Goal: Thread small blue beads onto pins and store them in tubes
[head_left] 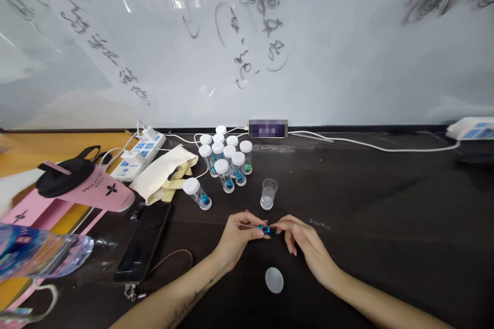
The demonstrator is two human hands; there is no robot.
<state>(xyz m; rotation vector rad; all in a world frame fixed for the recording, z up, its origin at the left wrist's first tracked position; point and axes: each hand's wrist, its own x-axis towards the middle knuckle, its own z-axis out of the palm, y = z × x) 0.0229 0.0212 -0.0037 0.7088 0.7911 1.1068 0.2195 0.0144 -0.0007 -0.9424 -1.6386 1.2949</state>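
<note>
My left hand (244, 236) pinches a small shiny blue piece (264, 229) with a dark end; its exact kind is too small to tell. A thin pale strand or stick runs back from it across the fingers. At the piece's right end, my right hand (301, 239) reaches in with its index fingertip at or against it, the other fingers loosely bent and apart. Just beyond the hands stands an uncapped clear plastic vial (269, 194). A round white lid (274, 280) lies on the dark table between my forearms.
Several white-capped clear vials (226, 176) with blue or green pieces cluster behind. To the left are a black phone (143, 243), a cloth pouch (165, 172), a power strip (139, 156), a pink cup (90, 185) and a plastic bottle (42, 251). A whiteboard (328, 51) borders the table's back.
</note>
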